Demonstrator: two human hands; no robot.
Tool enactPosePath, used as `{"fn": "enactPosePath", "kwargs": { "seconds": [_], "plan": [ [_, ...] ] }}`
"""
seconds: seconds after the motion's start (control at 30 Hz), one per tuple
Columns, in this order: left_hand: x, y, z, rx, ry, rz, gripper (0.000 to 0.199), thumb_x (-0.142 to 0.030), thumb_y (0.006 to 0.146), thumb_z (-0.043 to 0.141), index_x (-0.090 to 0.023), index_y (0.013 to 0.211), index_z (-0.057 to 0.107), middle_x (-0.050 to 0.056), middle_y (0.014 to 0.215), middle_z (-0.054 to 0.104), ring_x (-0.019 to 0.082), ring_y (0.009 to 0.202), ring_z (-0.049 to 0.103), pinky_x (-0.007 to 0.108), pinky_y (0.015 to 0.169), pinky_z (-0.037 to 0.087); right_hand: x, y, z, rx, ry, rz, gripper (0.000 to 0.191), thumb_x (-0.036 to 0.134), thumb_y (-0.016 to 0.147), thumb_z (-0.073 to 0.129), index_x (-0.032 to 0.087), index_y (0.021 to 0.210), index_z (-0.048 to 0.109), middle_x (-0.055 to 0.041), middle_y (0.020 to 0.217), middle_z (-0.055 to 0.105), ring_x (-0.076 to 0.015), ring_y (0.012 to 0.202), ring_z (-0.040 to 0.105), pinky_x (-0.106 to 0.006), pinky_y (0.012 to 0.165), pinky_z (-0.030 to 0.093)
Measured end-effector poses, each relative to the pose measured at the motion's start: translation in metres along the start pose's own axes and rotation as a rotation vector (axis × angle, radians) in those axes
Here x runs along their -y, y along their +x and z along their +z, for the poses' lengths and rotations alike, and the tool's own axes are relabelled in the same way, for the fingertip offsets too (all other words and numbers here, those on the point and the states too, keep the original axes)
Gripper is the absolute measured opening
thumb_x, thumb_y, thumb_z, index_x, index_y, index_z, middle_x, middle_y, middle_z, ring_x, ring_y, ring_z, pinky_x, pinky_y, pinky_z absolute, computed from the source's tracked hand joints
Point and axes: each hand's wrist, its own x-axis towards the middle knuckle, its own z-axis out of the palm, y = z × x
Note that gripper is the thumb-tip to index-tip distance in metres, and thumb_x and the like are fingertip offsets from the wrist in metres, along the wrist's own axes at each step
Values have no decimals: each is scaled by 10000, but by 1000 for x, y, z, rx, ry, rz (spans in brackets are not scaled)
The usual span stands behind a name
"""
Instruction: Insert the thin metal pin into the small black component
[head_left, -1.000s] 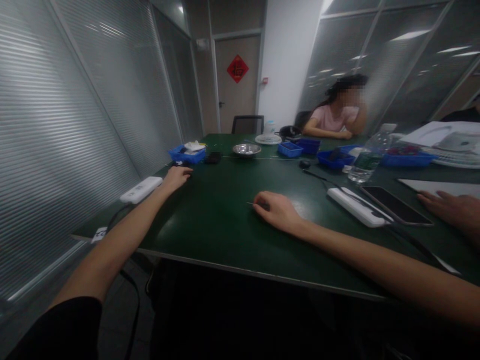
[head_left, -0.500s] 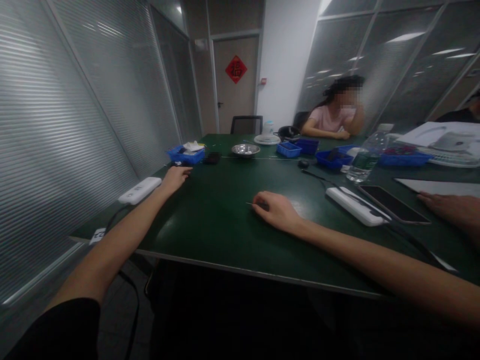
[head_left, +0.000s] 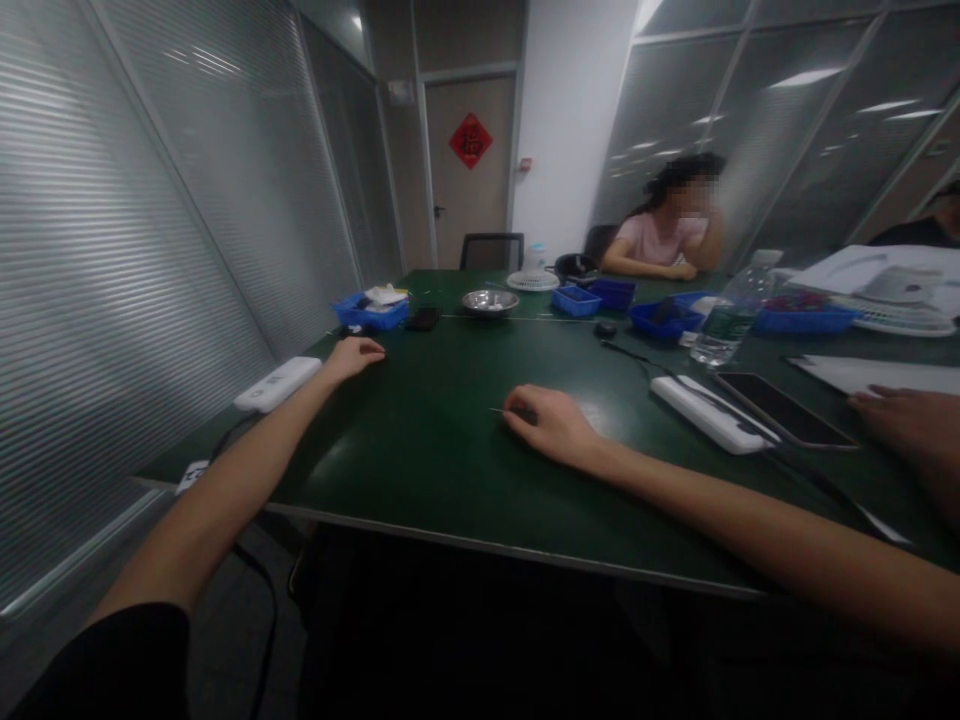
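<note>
My left hand (head_left: 351, 358) is over the far left of the green table (head_left: 427, 450), just in front of a blue basket (head_left: 386, 318) with white tissue-like material on top. Its finger and thumb come together in a pinch, and whatever may be between them is too small to make out. Near the table's middle, my right hand (head_left: 551, 425) rests with curled fingers around a thin needle-like rod (head_left: 496, 409). The rod's pale tip pokes out to the left; the rest is hidden by the fingers. A shiny metal bowl (head_left: 490, 302) stands farther back between both hands.
White power strips lie left (head_left: 277, 384) and right (head_left: 705, 414). A phone (head_left: 784, 410), a water bottle (head_left: 735, 310) and blue baskets (head_left: 667, 315) stand on the right. Another person's hand (head_left: 911, 425) lies at the right edge; a person (head_left: 660, 240) sits at the back.
My left hand has drawn back slightly, and its fingers have closed from a reach into a pinch. My right hand keeps its place. The other person's hand shifted slightly right.
</note>
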Motion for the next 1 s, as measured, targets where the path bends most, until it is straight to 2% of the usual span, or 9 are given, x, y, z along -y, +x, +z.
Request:
{"fn": "enactPosePath", "kwargs": {
  "seconds": [0.1, 0.2, 0.27, 0.33, 0.4, 0.57, 1.0],
  "plan": [
    [-30, -10, 7, 203, -193, 136, 349, -424, 855, 730, -219, 1131, 796, 65, 1181, 772, 236, 1100, 707, 332, 1010, 509, 1, 0, 0, -6, 20, -45, 146, 324, 988, 612, 209, 1047, 680, -53, 1001, 702, -190, 853, 644, -315, 760, 480],
    [-76, -30, 16, 413, -362, 301, 373, -452, 877, 727, -236, 1178, 776, 58, 1245, 743, 241, 1166, 671, 352, 1035, 485, 3, -1, -2, -8, 48, -118, 149, 320, 993, 604, 204, 1059, 671, -54, 1011, 698, -186, 868, 645, -310, 773, 483],
    [-109, -48, 22, 531, -448, 418, 342, -436, 895, 733, -228, 1165, 773, 66, 1230, 737, 233, 1142, 670, 349, 1003, 494, 5, -2, -3, -5, 67, -166, 142, 307, 993, 600, 201, 1063, 664, -54, 1019, 697, -182, 879, 648, -305, 777, 483],
    [-135, -65, 27, 607, -505, 523, 316, -411, 907, 740, -213, 1151, 770, 75, 1184, 736, 222, 1086, 673, 341, 952, 504, 6, -3, -4, 8, 75, -198, 140, 299, 991, 599, 201, 1071, 660, -52, 1025, 694, -180, 881, 650, -302, 777, 484],
    [-152, -77, 30, 631, -532, 584, 303, -393, 913, 745, -200, 1145, 766, 80, 1139, 729, 209, 1024, 669, 322, 888, 508, 6, -4, -5, 20, 68, -210, 145, 300, 987, 601, 205, 1079, 659, -51, 1021, 692, -181, 876, 652, -304, 778, 485],
    [-162, -90, 30, 613, -520, 615, 315, -398, 930, 732, -186, 1162, 757, 75, 1038, 699, 179, 890, 634, 292, 775, 489, 7, -4, -3, 28, 41, -210, 147, 304, 978, 607, 205, 1076, 656, -49, 1004, 691, -180, 861, 649, -295, 756, 467],
    [-169, -99, 36, 552, -503, 642, 314, -411, 934, 737, -176, 1142, 754, 54, 957, 673, 156, 794, 572, 265, 682, 425, 8, -6, -5, 52, 6, -210, 148, 302, 998, 578, 203, 1087, 641, -54, 1042, 684, -167, 841, 639, -285, 743, 462]
  ]
}}
